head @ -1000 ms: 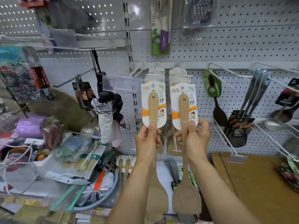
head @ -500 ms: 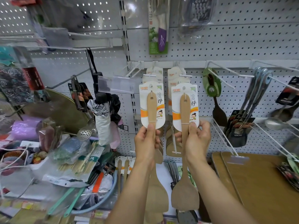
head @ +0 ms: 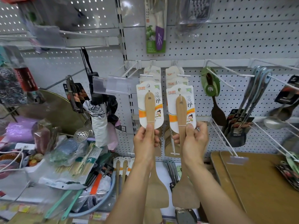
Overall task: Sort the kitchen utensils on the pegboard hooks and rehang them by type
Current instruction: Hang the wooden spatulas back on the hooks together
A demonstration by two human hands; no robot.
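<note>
**Hands holding two carded wooden spatulas at the pegboard**

The left hand (head: 145, 139) is gripping the handle of one wooden spatula (head: 150, 113), thumb pressing up the shaft, while the right hand (head: 194, 139) is pinching a second wooden spatula (head: 182, 117) the same way. Both are standing upright side by side, blades hanging down below the wrists, backing cards in front of the pegboard (head: 226, 46). Behind them more carded spatulas (head: 171, 75) are hanging on hooks. To the right a dark spatula (head: 217, 113) and metal ladles (head: 252, 101) are hanging; a folded umbrella (head: 99, 123) is hanging left.
</note>
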